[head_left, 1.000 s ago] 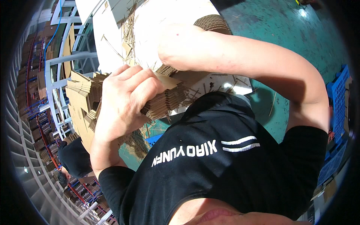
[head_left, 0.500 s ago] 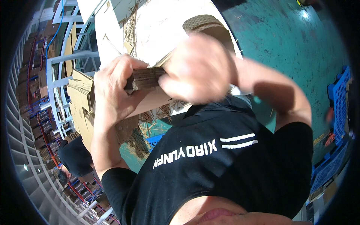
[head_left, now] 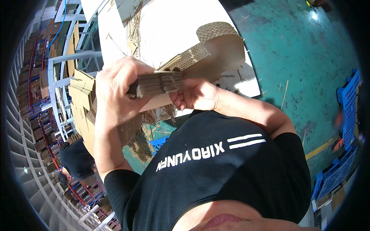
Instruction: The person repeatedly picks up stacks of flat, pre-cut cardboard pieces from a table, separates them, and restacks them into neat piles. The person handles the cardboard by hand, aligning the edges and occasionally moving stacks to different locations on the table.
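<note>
My left hand (head_left: pixel 119 82) is closed round one end of a thick stack of cardboard pieces (head_left: pixel 156 82), whose layered brown edges face me. At the stack's other end is my right hand (head_left: pixel 199 94), palm turned partly up. Its fingers are loosely curled and slightly apart; contact with the stack is hard to judge. Beyond the hands, a curled cardboard sheet with a patterned cut face (head_left: pixel 217 34) lies on the white table (head_left: pixel 169 30).
Thin cardboard strips (head_left: pixel 134 32) litter the table, with more scraps (head_left: pixel 140 148) below its near edge. Flat cardboard sheets (head_left: pixel 83 100) are stacked at left, near another person in dark clothing (head_left: pixel 77 159). Blue plastic pallets (head_left: pixel 350 107) stand at far right on the green floor (head_left: pixel 285 46).
My right hand has dropped from above the stack's right end to beside and below it, uncovering the curled sheet. The left hand keeps its hold; the stack shows more of its length.
</note>
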`<state>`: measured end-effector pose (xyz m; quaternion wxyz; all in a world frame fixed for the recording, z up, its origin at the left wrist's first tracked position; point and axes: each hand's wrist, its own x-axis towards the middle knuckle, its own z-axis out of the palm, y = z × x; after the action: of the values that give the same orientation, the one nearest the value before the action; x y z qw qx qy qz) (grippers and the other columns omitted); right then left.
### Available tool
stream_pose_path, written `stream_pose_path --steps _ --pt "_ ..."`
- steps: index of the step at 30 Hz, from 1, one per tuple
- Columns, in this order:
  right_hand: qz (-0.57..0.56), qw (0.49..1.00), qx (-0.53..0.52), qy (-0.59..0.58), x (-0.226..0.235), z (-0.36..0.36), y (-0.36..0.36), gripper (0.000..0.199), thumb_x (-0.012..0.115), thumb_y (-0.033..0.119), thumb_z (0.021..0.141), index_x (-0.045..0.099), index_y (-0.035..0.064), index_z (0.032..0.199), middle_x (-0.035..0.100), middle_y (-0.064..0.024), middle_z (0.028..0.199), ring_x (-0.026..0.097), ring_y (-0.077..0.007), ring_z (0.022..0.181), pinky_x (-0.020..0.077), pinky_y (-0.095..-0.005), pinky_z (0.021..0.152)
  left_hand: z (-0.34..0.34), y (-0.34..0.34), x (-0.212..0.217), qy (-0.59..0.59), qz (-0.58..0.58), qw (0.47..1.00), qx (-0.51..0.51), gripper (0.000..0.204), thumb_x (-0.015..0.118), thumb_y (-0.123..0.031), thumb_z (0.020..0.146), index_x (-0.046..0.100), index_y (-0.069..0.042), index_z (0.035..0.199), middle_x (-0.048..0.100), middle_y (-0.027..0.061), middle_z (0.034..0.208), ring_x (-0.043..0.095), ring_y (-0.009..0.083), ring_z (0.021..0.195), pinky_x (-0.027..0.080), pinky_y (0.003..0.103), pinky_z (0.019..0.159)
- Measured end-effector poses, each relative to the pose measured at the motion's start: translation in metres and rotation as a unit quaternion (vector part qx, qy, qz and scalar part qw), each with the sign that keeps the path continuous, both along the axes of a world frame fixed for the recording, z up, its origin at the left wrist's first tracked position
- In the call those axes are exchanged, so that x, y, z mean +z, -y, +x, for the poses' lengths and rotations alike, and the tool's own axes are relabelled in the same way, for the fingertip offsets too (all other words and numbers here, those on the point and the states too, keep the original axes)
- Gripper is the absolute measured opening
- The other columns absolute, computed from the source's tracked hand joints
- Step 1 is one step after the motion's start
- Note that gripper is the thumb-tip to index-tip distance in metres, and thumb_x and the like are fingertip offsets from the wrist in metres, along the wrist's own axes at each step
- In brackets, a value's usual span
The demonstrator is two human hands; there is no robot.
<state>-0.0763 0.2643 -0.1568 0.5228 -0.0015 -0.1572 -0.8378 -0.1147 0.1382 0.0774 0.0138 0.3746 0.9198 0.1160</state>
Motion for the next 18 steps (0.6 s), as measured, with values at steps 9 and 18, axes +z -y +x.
stream_pose_path --steps 9,18 --pt "0.221 0.974 0.026 -0.05 0.039 -0.011 -0.016 0.022 0.054 0.016 0.092 0.056 0.0018 0.109 0.061 -0.0093 0.084 0.059 -0.0156 0.064 0.048 -0.0256 0.048 -0.012 0.0 0.014 0.125 -0.023 0.979 -0.157 0.026 0.069 -0.02 0.056 0.059 -0.007 0.075 0.065 0.0061 0.079 0.061 0.0216 0.07 0.039 0.035 0.066" --pt "0.279 0.2 -0.437 -0.831 -0.065 -0.005 -0.047 0.006 0.063 0.004 0.076 0.064 0.0017 0.071 0.061 -0.0113 0.064 0.059 -0.0263 0.06 0.053 -0.0354 0.058 -0.004 -0.001 0.011 0.118 0.018 0.985 -0.124 0.032 0.067 -0.012 0.043 0.059 -0.012 0.074 0.064 -0.0019 0.079 0.061 0.019 0.072 0.04 0.033 0.065"
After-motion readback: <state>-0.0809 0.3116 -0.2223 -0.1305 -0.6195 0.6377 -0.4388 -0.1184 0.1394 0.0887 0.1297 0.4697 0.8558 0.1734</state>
